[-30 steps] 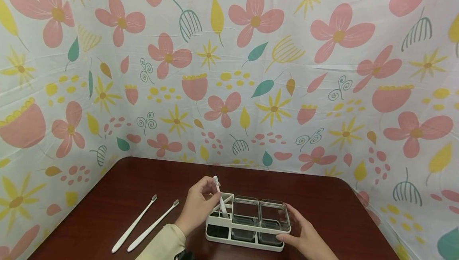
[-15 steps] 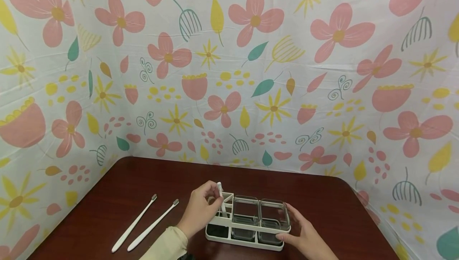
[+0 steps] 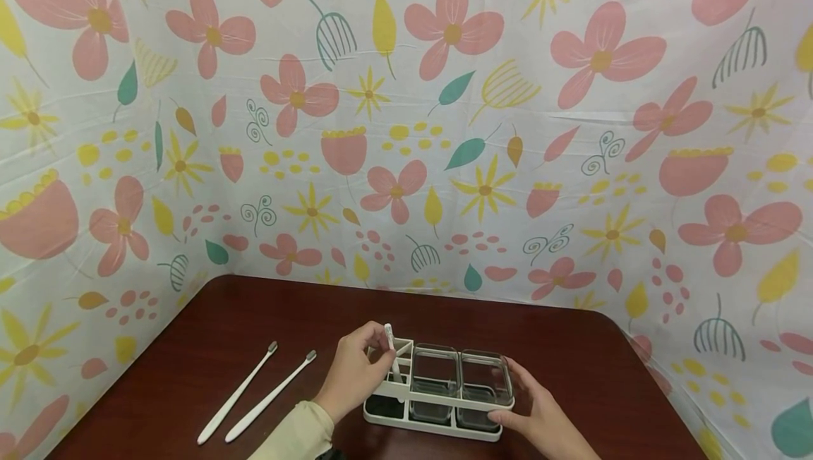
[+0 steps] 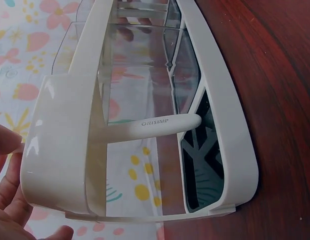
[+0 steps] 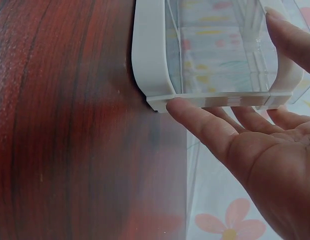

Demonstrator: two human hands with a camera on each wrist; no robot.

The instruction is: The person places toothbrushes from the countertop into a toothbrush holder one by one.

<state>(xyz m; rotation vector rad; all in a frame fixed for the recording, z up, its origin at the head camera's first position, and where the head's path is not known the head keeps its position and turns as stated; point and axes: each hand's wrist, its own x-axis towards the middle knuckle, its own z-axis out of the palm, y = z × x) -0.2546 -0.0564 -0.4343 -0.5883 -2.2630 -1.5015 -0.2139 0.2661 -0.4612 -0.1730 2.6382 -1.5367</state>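
A white toothbrush (image 3: pixel 391 340) stands in a left compartment of the white toothbrush holder (image 3: pixel 444 400). My left hand (image 3: pixel 358 361) pinches it near its upper end, thumb and fingers right above the rim. In the left wrist view the toothbrush handle (image 4: pixel 155 127), lettered ORISIMP, passes down through the upper tier, its rounded tip at the dark base mat (image 4: pixel 202 175). My right hand (image 3: pixel 540 410) grips the holder's right end. In the right wrist view its thumb (image 5: pixel 290 40) lies over one side and the other fingers spread along the end. The brush head is hidden by my left fingers.
Two white toothbrushes (image 3: pixel 238 393) (image 3: pixel 271 398) lie side by side on the dark red wooden table (image 3: pixel 305 305), left of my left arm. Two clear cups (image 3: pixel 435 372) (image 3: pixel 485 377) sit in the holder's middle and right slots. A floral-printed cloth (image 3: pixel 406 128) hangs behind the table.
The toothbrush in my left hand has gone lower into the compartment, its handle tip now showing beneath the upper tier. My right hand has stayed at the holder's end.
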